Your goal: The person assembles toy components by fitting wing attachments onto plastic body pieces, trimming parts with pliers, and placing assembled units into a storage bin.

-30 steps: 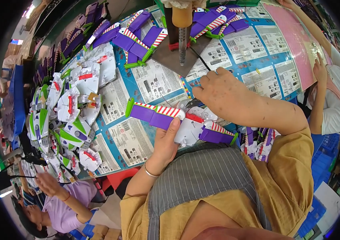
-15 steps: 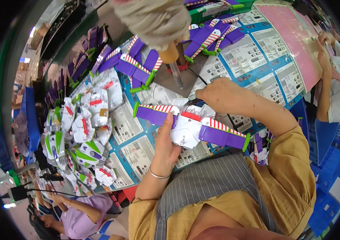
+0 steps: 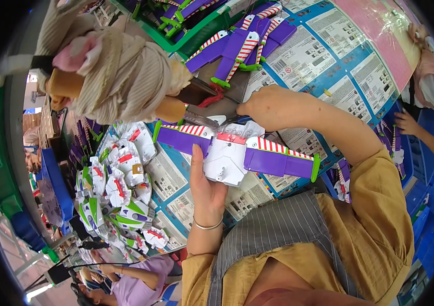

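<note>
My left hand (image 3: 207,196) grips a white toy wing pack (image 3: 224,159) from below, thumb on its face beside the left wing. Both purple wings are spread, with red-and-white striped edges and green tips; a red strip crosses the upper body. Closed fingers of my right hand (image 3: 273,108) are at the pack's upper edge, by something dark that I cannot make out. A bulky tool wrapped in pale cloth (image 3: 125,76) hangs at upper left. Its narrow tip (image 3: 201,118) reaches close to the pack's top edge; I cannot tell if they touch.
Several white-and-green toy bodies (image 3: 120,188) are piled at left. Purple wings (image 3: 242,46) lie at the back beside a green crate (image 3: 191,43) holding more. Printed sheets (image 3: 298,58) cover the blue table. Blue bins (image 3: 423,188) stand at right. Other people sit nearby.
The cloth-wrapped tool has swung left and lower in view, its tip now slanting toward the pack. The wing pack and both hands have shifted slightly left. The surroundings have shifted in view.
</note>
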A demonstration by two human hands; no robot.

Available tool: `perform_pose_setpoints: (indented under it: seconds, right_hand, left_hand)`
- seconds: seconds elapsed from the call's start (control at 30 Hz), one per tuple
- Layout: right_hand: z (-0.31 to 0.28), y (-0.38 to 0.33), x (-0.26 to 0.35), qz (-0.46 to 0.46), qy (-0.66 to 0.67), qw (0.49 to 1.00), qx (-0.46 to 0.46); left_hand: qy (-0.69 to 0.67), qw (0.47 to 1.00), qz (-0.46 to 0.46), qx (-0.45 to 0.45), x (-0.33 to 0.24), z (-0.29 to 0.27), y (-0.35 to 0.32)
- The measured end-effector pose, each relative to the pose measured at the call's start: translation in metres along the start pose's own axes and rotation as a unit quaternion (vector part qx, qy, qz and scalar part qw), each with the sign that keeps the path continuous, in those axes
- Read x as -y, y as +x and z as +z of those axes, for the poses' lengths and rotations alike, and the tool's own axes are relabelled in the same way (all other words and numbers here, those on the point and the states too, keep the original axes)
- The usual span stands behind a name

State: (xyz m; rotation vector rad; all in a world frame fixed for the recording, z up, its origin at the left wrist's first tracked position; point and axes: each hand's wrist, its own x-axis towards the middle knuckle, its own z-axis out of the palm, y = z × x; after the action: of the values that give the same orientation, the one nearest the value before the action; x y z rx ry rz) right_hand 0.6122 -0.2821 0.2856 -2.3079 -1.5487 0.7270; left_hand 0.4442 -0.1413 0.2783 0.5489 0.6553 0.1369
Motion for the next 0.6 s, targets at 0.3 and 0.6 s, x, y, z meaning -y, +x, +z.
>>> perform_pose_setpoints:
  seconds: [0.3, 0.6]
  right_hand:
    - [-0.0003, 0.0017, -0.0010, -0.004, 0.018, 0.999, 0.030]
    - [-0.0028, 0.0026, -0.0024, -0.008, 0.026, 0.999, 0.041]
  left_hand:
    - [-0.012, 1.000, -0.010, -0.015, 0.0003, 0.0061, -0.0081]
    - [-0.014, 0.999, -0.008, -0.028, 0.0012, 0.0079, -0.0096]
